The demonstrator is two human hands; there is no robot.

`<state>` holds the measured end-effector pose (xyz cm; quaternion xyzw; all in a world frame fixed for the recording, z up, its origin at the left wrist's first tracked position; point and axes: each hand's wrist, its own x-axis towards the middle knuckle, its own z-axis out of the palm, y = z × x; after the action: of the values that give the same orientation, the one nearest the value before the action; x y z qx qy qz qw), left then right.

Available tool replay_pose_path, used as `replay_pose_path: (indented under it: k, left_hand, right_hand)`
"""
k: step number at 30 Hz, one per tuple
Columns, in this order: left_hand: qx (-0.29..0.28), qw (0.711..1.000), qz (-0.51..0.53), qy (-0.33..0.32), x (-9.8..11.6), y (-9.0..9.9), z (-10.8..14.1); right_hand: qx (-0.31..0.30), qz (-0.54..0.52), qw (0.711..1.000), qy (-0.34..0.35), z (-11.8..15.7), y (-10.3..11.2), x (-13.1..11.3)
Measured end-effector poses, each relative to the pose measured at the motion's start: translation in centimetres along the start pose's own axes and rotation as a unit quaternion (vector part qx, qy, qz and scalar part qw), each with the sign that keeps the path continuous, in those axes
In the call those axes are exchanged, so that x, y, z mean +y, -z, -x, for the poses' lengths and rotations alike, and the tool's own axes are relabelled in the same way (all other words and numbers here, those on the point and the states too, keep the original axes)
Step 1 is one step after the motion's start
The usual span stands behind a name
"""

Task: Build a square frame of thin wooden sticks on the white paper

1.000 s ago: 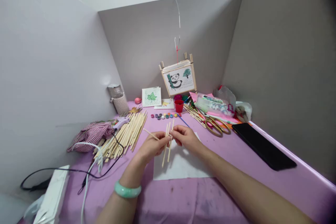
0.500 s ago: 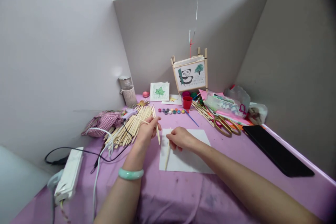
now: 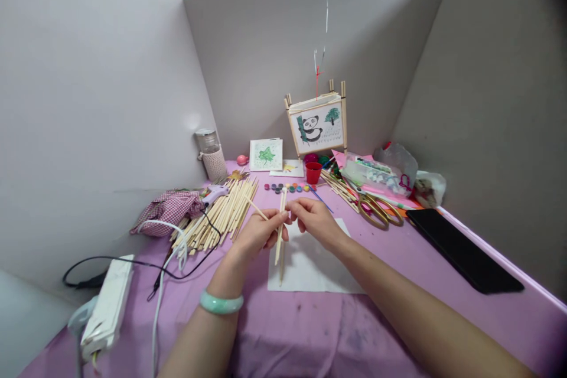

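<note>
My left hand (image 3: 262, 231) is closed around wooden sticks. One pale stick (image 3: 279, 247) points down over the paper, and another (image 3: 256, 207) slants out to the upper left. My right hand (image 3: 314, 220) is pinched beside the upper part of these sticks; whether its fingertips grip one is hard to see. Under both hands is a white sheet of paper (image 3: 321, 271). A further stick (image 3: 282, 273) lies on the sheet's left part, its upper end hidden by my left hand and the held sticks.
A heap of wooden sticks (image 3: 221, 218) lies left, by a glue gun (image 3: 215, 194) and a power strip (image 3: 108, 301). Behind are paint pots (image 3: 292, 188), a red cup (image 3: 313, 173) and a panda lantern (image 3: 316, 125). Gold-handled scissors (image 3: 376, 211) and a black slab (image 3: 460, 251) lie right.
My left hand has moved right with its sticks, over the paper's left edge. My right hand has left the stick on the paper and risen to the sticks in my left hand.
</note>
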<state>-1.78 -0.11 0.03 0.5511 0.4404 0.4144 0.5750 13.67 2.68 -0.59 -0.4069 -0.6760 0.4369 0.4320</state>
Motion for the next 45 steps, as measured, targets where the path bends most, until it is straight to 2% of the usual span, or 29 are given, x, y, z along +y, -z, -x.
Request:
replay_pose_path:
  k: [3, 5, 7, 9, 11, 13, 15, 17, 21, 23, 28, 34, 38, 41, 45]
  left_hand:
    - [-0.033, 0.999, -0.032, 0.018, 0.1, -0.3, 0.2]
    - [-0.029, 0.998, -0.047, 0.019, 0.2, 0.0, 0.2]
    - [0.013, 0.997, -0.075, -0.003, 0.3, 0.7, 0.1]
    - [0.087, 0.984, -0.151, -0.04, 0.4, 1.5, 0.1]
    - [0.161, 0.944, -0.283, -0.05, 0.5, 2.1, 0.1]
    - [0.201, 0.886, -0.416, -0.031, 0.7, 2.4, 0.1]
    - [0.201, 0.838, -0.507, -0.02, 0.8, 2.5, 0.0]
    - [0.184, 0.818, -0.544, -0.025, 0.8, 2.5, -0.3]
    - [0.196, 0.831, -0.521, -0.015, 0.3, 1.8, -0.8]
    - [0.181, 0.834, -0.521, 0.004, -0.3, 1.1, -0.9]
    - [0.132, 0.803, -0.579, 0.042, -1.5, -0.5, -1.1]
    - [0.122, 0.801, -0.584, 0.054, -1.7, -0.4, -1.2]
    - [0.108, 0.791, -0.599, 0.057, -1.6, 0.0, -1.0]
    - [0.089, 0.792, -0.601, 0.052, -1.5, 0.3, -0.9]
    - [0.077, 0.8, -0.59, 0.069, -1.1, 0.6, -0.8]
  right_hand:
    - [-0.004, -0.102, 0.995, -0.017, 0.2, -0.3, -0.2]
    - [0.016, -0.153, 0.987, -0.04, 0.2, 0.1, -0.5]
    - [0.038, -0.171, 0.983, -0.06, 0.0, 1.3, -0.7]
    - [0.024, -0.129, 0.989, -0.073, 0.0, 3.0, -0.8]
    - [-0.014, -0.024, 0.997, -0.072, 0.2, 4.7, -0.4]
    - [-0.028, 0.098, 0.993, -0.057, 0.6, 5.9, 0.3]
    - [-0.012, 0.181, 0.982, -0.044, 0.9, 6.5, 1.4]
    - [-0.006, 0.219, 0.975, -0.034, 1.1, 6.5, 2.4]
    - [-0.036, 0.274, 0.961, -0.004, 1.3, 6.2, 3.5]
    - [-0.055, 0.316, 0.947, 0.012, 1.5, 6.0, 3.6]
    - [-0.082, 0.401, 0.912, 0.034, 2.0, 5.3, 3.4]
    - [-0.099, 0.417, 0.903, 0.027, 2.2, 5.3, 3.4]
    - [-0.074, 0.452, 0.888, 0.029, 2.2, 5.3, 2.9]
    - [-0.068, 0.455, 0.887, 0.049, 2.4, 3.8, 1.7]
    - [-0.134, 0.45, 0.883, 0.009, 2.3, 0.2, -0.3]
